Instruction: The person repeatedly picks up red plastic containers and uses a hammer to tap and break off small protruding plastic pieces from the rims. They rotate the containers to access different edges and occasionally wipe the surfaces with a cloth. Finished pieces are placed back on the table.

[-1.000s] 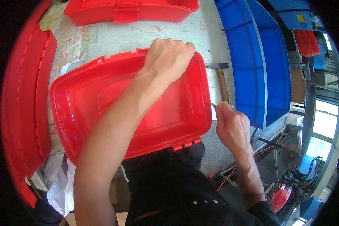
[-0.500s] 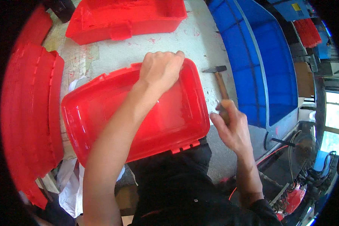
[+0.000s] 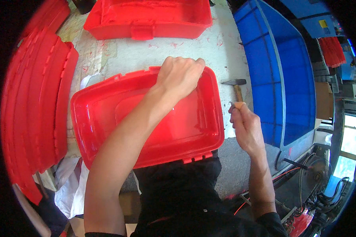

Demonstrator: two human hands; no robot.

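Under the curled left hand [image 3: 180, 77], a red tray [image 3: 182, 132] is being gripped by its far rim, a good hold, as light, stiff, slippery plastic is being presumed. A small tool [image 3: 231, 104] is being pinched by the right hand [image 3: 247, 128].

Between the red tray [image 3: 178, 132] and red box [image 3: 174, 33], the surface [image 3: 178, 50] leaves passage; stacked red pieces [image 3: 39, 114] block left, the blue crate [image 3: 265, 75] right.

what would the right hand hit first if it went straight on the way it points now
Most likely the hammer on the pale worktop, just beyond the right hand, handle before head. Depth is unclear from this one view, so the hand might pass above it.
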